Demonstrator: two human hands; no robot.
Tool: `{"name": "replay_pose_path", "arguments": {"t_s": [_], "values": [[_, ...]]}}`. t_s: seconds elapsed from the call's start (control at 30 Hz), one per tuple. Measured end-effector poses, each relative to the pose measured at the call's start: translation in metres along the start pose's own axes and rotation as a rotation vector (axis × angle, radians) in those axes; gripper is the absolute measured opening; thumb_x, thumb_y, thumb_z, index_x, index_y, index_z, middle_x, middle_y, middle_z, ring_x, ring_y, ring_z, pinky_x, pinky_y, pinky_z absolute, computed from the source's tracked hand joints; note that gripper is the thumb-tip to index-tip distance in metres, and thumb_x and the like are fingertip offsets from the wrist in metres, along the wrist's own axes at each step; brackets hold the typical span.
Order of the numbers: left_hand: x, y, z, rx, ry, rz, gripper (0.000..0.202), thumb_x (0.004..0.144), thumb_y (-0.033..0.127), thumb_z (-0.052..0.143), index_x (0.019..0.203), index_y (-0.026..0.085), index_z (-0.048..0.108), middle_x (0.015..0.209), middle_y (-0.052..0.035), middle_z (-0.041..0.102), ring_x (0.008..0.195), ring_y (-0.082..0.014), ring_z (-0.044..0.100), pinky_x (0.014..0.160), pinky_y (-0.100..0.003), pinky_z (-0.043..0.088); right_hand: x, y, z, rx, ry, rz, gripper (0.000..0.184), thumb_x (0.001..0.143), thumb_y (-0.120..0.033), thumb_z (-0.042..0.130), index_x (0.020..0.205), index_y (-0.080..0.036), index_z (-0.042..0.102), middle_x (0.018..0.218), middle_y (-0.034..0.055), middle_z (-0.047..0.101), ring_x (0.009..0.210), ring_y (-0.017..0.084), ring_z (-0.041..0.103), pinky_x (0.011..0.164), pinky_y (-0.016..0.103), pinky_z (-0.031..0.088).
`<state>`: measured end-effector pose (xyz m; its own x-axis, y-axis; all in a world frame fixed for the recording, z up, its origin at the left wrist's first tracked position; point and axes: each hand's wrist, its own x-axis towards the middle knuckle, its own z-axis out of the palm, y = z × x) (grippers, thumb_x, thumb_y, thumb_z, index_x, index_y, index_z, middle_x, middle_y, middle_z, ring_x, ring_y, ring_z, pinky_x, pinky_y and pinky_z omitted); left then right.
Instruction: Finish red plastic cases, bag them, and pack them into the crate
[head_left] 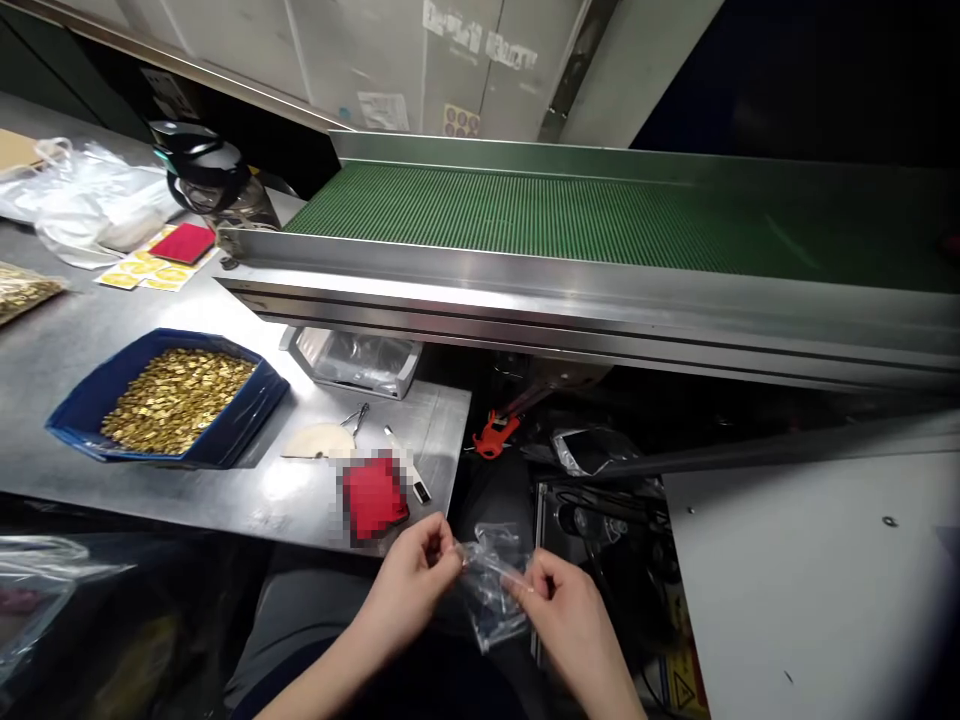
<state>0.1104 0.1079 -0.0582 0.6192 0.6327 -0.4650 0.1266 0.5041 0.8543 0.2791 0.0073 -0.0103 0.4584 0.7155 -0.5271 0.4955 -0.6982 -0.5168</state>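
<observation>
Between my two hands, above my lap, is a clear plastic bag (495, 590). My left hand (424, 570) pinches its upper left edge between thumb and finger. On the other side, my right hand (559, 605) grips the bag's right edge the same way. The bag looks thin and crumpled, and I cannot make out anything inside it. Near my left hand, on the metal table's corner, lies a red item (375, 497), partly blurred out. Beside it are a slim white tool with a dark end (409, 465) and a pale half-round piece (319, 440).
A blue bin (247, 420) of small gold-coloured metal pieces (180, 400) stands on the metal table (262, 510). Behind it sits a grey tray (411, 372) with clear bags. A green conveyor belt (510, 215) runs across the back. A white surface (810, 570) lies at right.
</observation>
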Motion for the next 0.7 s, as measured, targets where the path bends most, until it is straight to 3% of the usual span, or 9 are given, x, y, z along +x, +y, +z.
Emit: {"name": "replay_pose_path", "arguments": {"t_s": [0.1,0.23,0.37,0.43,0.5,0.53,0.63,0.7], "values": [[-0.003,-0.004,-0.001,-0.059,-0.003,-0.017,0.022,0.083,0.029,0.055,0.077,0.025,0.034,0.068,0.0079,0.038,0.061,-0.0111,0.04,0.061,-0.023,0.038,0.002,-0.003,0.004,-0.014,0.092,-0.077,0.047,0.094,-0.049,0.053,0.064,-0.023,0.028,0.062,-0.0058,0.036,0.06,0.012,0.034,0.059,0.027,0.026],[-0.01,0.001,-0.002,0.004,-0.044,-0.009,0.022,0.08,0.028,0.059,0.087,0.026,0.038,0.064,0.0091,0.038,0.056,-0.0121,0.035,0.054,-0.023,0.033,0.003,-0.011,0.009,0.091,0.009,-0.091,0.044,0.093,-0.044,0.054,0.065,-0.023,0.028,0.061,-0.0063,0.034,0.061,0.012,0.035,0.057,0.025,0.027],[-0.019,0.014,-0.024,0.211,0.118,0.135,0.024,0.078,0.012,0.06,0.094,0.025,0.049,0.073,0.0046,0.046,0.067,-0.0155,0.04,0.064,-0.027,0.03,-0.005,-0.013,0.007,-0.193,-0.004,-0.094,0.044,0.091,-0.045,0.058,0.065,-0.023,0.03,0.06,-0.0056,0.04,0.058,0.013,0.037,0.057,0.027,0.024],[-0.024,0.016,-0.03,0.354,0.162,0.233,0.019,0.084,0.011,0.055,0.097,0.025,0.052,0.079,0.0031,0.048,0.07,-0.0162,0.042,0.069,-0.028,0.032,-0.012,-0.017,0.009,-0.379,0.011,-0.188,0.026,0.093,-0.035,0.054,0.072,-0.024,0.042,0.072,-0.0031,0.053,0.061,0.016,0.047,0.059,0.029,0.024],[-0.029,0.012,-0.028,0.389,0.14,0.261,0.016,0.086,0.011,0.05,0.094,0.025,0.05,0.08,0.0034,0.047,0.071,-0.016,0.043,0.07,-0.027,0.034,-0.017,-0.025,0.014,-0.408,-0.006,-0.298,0.002,0.091,-0.025,0.051,0.09,-0.027,0.05,0.093,0.0001,0.063,0.076,0.019,0.06,0.061,0.029,0.028],[-0.031,0.008,-0.025,0.338,0.115,0.236,0.015,0.086,0.011,0.049,0.092,0.025,0.048,0.078,0.0041,0.045,0.07,-0.0157,0.042,0.068,-0.027,0.035,-0.018,-0.03,0.018,-0.385,-0.02,-0.316,0.007,0.091,-0.024,0.051,0.096,-0.028,0.051,0.097,0.0006,0.065,0.08,0.021,0.063,0.062,0.029,0.029],[-0.036,-0.006,-0.018,0.134,0.083,0.123,0.019,0.081,0.011,0.049,0.084,0.025,0.038,0.073,0.0066,0.036,0.067,-0.0143,0.036,0.061,-0.024,0.033,-0.013,-0.043,0.03,-0.371,0.0,-0.253,0.004,0.093,-0.026,0.051,0.09,-0.027,0.049,0.079,-0.0026,0.066,0.07,0.021,0.065,0.06,0.03,0.027],[-0.04,-0.013,-0.017,0.152,0.109,0.107,0.025,0.075,0.006,0.049,0.081,0.025,0.034,0.071,0.0077,0.033,0.065,-0.0136,0.032,0.059,-0.024,0.03,-0.008,-0.05,0.037,-0.388,0.074,-0.239,0.01,0.093,-0.023,0.049,0.083,-0.026,0.046,0.069,-0.0042,0.062,0.063,0.02,0.061,0.06,0.031,0.025]]}}
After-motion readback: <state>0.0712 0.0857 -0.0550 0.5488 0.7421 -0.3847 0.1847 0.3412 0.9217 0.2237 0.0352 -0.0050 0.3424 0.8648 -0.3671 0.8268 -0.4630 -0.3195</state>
